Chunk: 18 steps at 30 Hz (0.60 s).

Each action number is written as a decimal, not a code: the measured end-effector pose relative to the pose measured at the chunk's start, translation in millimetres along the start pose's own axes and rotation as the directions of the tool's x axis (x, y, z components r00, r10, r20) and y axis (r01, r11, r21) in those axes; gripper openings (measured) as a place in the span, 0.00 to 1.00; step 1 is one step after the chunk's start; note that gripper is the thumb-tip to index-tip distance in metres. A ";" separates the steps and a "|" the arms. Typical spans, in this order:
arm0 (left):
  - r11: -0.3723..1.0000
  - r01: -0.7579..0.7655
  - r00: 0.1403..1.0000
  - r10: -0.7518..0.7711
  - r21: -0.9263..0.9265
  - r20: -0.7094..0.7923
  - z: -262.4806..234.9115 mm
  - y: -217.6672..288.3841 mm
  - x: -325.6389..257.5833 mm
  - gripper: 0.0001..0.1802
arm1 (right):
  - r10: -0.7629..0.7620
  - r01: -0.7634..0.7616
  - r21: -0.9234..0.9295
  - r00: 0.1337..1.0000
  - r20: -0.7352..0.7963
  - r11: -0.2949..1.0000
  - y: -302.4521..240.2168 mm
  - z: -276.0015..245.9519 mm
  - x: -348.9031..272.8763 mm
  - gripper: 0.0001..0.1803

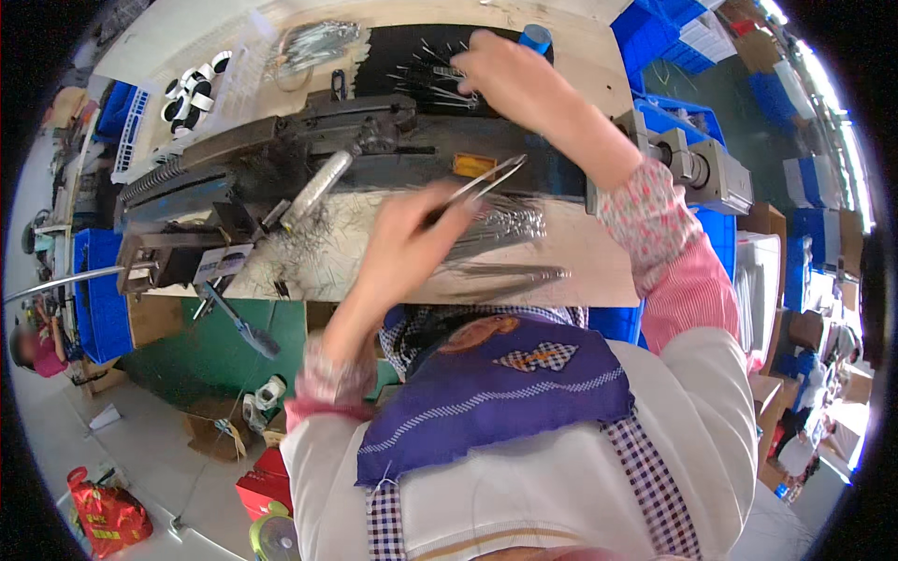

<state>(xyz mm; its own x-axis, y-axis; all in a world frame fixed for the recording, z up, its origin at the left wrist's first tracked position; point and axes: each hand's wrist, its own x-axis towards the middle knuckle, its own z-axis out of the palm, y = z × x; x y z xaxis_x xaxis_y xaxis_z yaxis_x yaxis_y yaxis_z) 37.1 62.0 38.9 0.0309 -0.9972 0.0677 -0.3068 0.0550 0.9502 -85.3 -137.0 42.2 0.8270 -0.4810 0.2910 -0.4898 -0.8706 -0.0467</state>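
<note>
My left hand (416, 234) is closed round a pair of silver tweezers (500, 175), whose two prongs point up and to the right over the bench machine. The hand is slightly blurred. Farther off, my right hand (496, 70) reaches over a black mat (379, 61), its fingers drawn together among thin metal pieces (440, 75); what they pinch is hidden. A small orange-yellow block (474, 165) lies on the dark machine bed, beside the tweezer tips. Bundles of thin metal wires (505, 227) rest on the wooden bench just right of my left hand.
A dark metal machine (271, 140) with a silver-wrapped lever (323, 187) spans the bench. A clear basket (238, 75) holds several black-and-white rolls (194, 98). A blue cylinder (535, 39) stands at the mat's far right. Blue crates (687, 117) and a grey metal device (697, 168) border the right side.
</note>
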 end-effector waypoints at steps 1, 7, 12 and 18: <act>0.998 -0.041 0.997 0.038 0.044 0.059 12.9 -11.0 26.1 0.13 | -0.099 0.111 0.066 0.980 -0.171 0.992 11.3 3.1 3.1 0.09; 0.983 -0.026 0.992 0.004 0.180 0.123 21.3 -31.9 84.3 0.13 | -0.166 0.138 0.409 0.986 0.033 0.902 18.3 -50.8 -49.2 0.08; 0.416 -0.246 0.900 0.432 0.876 0.047 -7.2 -2.4 63.0 0.05 | -0.291 0.336 0.327 0.940 -0.179 0.883 -12.8 -26.6 -38.3 0.08; 0.701 -0.255 0.688 0.615 0.666 -0.384 -16.1 -10.1 16.0 0.10 | -0.162 0.326 0.496 0.925 -0.345 0.805 -11.6 -8.2 -22.1 0.08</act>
<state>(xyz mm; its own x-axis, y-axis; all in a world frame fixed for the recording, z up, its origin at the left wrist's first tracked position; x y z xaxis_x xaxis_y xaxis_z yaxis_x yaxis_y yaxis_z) 55.9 46.3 35.3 0.1978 -0.6332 0.7483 -0.8568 0.2591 0.4458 -100.2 -115.5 44.1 0.7487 -0.2679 0.6064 0.0123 -0.9089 -0.4167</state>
